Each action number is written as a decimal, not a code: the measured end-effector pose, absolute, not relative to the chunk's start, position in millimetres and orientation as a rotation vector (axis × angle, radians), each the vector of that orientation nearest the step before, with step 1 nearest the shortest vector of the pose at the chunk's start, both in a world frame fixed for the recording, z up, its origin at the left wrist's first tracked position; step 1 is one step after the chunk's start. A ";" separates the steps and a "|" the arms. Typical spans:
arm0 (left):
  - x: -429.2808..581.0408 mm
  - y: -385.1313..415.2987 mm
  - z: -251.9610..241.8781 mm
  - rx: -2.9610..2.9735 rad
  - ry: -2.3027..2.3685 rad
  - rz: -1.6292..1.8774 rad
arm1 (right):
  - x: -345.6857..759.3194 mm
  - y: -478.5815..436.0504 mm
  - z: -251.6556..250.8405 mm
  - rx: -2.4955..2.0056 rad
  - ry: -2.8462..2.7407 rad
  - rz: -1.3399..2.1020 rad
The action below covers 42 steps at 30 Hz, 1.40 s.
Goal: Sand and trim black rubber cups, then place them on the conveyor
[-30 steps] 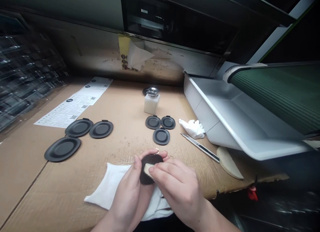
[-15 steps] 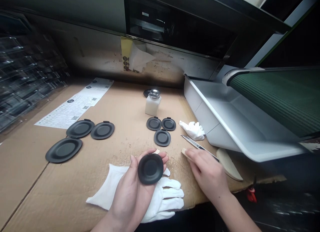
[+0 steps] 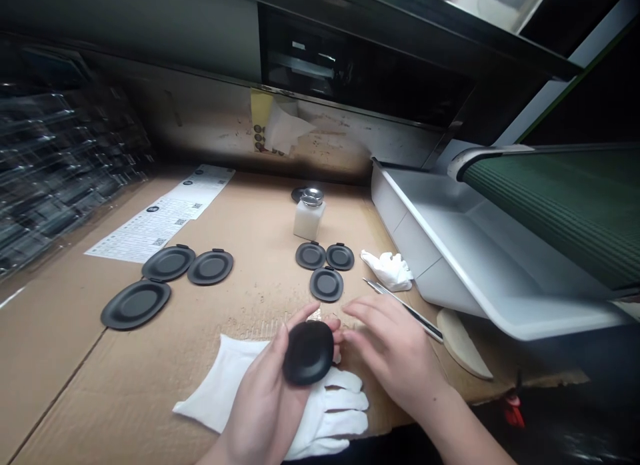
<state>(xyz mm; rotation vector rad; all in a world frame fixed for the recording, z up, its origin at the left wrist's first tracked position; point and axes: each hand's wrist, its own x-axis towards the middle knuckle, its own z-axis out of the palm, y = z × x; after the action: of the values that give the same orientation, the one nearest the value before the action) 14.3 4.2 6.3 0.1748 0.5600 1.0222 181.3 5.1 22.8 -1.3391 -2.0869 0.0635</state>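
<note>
My left hand (image 3: 270, 391) is palm up and holds a black oval plastic piece (image 3: 309, 353) between thumb and fingers. The piece has a smooth, rounded outline. To its right, my right hand (image 3: 395, 351) is raised with thumb and fingers apart and nothing visible in it; its fingertips come close to the left hand's fingers. Under the left hand lies a white glove (image 3: 340, 405), partly covered. Beyond the hands, a black oval piece with a small tab (image 3: 327, 285) lies by two similar ones. A utility knife (image 3: 415, 311) rests beside the right hand.
Several larger black pieces (image 3: 135, 305) lie on the cardboard (image 3: 250, 251) at left, near printed paper sheets (image 3: 165, 215). A white bottle with a metal top (image 3: 309, 218) stands behind. A crumpled white cloth (image 3: 387, 268), beige curved pad (image 3: 463, 345) and grey bin (image 3: 445, 251) occupy the right.
My right hand has lifted off the table beside the knife and moved left towards the black piece, its fingers opening. The piece in my left hand is tilted differently.
</note>
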 end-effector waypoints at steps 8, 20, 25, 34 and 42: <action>11.8 1.3 8.4 0.108 0.474 1.026 | 136.5 32.2 32.7 -1.244 -2.228 0.053; 5.7 5.2 13.3 0.064 0.544 0.989 | 202.4 91.4 35.8 -2.054 -2.129 -0.320; 3.4 6.7 9.9 0.112 0.543 1.000 | 219.6 107.1 26.3 -2.255 -2.118 -0.318; 3.3 7.3 9.1 0.084 0.505 0.988 | 221.9 99.5 32.5 -2.338 -2.100 -0.226; 5.8 5.3 11.1 0.075 0.557 1.013 | 209.2 87.0 32.3 -2.217 -2.188 -0.283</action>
<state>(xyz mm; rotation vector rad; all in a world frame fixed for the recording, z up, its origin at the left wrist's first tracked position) 5.8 5.3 11.1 0.0753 0.5574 1.0127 209.2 87.0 32.3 -2.2167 -2.1880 -0.2833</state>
